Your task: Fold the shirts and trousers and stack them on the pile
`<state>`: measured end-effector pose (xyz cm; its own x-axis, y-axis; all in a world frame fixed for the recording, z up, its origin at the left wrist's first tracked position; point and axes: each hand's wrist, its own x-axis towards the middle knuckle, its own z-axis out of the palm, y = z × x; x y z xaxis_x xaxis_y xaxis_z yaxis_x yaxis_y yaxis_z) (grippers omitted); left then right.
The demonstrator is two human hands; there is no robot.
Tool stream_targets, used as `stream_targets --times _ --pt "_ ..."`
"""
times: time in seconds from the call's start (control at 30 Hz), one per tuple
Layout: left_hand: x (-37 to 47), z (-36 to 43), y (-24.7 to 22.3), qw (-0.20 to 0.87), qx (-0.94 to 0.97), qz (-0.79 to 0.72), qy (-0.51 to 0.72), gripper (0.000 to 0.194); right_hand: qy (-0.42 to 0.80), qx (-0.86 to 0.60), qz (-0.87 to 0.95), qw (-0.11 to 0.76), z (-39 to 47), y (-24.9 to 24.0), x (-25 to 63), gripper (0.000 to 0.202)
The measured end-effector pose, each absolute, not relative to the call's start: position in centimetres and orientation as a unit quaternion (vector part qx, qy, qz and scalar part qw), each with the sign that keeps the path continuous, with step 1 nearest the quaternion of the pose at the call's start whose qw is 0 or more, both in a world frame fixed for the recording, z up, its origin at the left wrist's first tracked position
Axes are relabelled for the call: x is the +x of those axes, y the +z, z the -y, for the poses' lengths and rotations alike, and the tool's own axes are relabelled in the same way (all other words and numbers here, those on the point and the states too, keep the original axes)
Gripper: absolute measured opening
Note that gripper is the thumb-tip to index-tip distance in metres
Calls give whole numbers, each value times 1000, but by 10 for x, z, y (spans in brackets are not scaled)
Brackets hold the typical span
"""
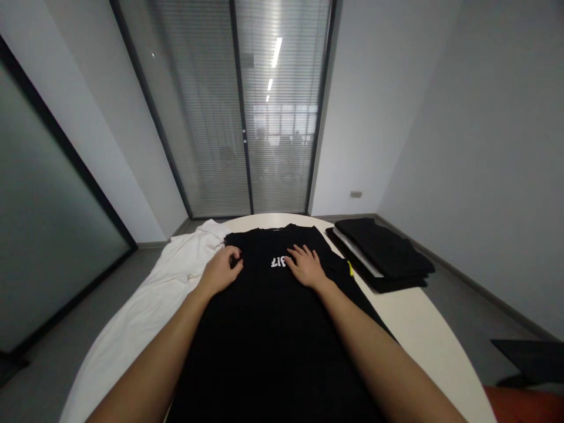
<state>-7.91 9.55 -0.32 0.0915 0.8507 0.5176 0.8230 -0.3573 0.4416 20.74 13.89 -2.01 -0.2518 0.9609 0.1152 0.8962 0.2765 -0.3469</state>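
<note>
A black T-shirt (273, 329) lies spread out with its collar at the far end and white lettering (278, 262) on the chest. Near its left sleeve is my left hand (222, 269), fingers curved with a gap between thumb and forefinger; nothing shows between them. My right hand (305, 266) rests flat on the chest with fingers spread, its thumb over the edge of the lettering. By the right sleeve a small yellow piece (350, 268) shows.
White cloth (185, 255) lies crumpled along the left of the rounded pale table (423, 329). Folded dark clothes (383, 249) with a light layer are stacked at the right. Beyond stand glass panels with blinds. A dark flat object (533, 358) sits low at right.
</note>
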Motion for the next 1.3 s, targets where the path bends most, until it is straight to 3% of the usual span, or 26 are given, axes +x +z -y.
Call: stream_targets --times 0.17,0.4,0.53,0.67,0.77,0.9,1.1,1.3 --pt "-71 -90 -20 46 825 -520 216 11 105 -592 785 153 -140 -20 208 57" --pt "-73 -92 -19 43 799 -558 219 33 103 -591 786 153 -140 -23 208 57" --pt "-80 -99 -26 -16 757 -606 244 13 100 -595 785 142 -139 -21 207 56" --pt "-81 -100 -32 -42 727 -646 230 44 83 -613 775 130 -148 -6 195 49" --pt "-78 -100 -34 -46 722 -661 202 53 61 -610 775 153 -161 9 170 40" --pt "-76 -101 -34 -55 733 -653 182 52 76 -578 790 188 -180 20 120 37" --pt "-77 -99 -31 -53 757 -614 218 52 165 -585 763 219 -209 13 58 55" --pt "-78 -100 -31 -28 742 -617 261 46 244 -593 725 252 -241 4 36 32"
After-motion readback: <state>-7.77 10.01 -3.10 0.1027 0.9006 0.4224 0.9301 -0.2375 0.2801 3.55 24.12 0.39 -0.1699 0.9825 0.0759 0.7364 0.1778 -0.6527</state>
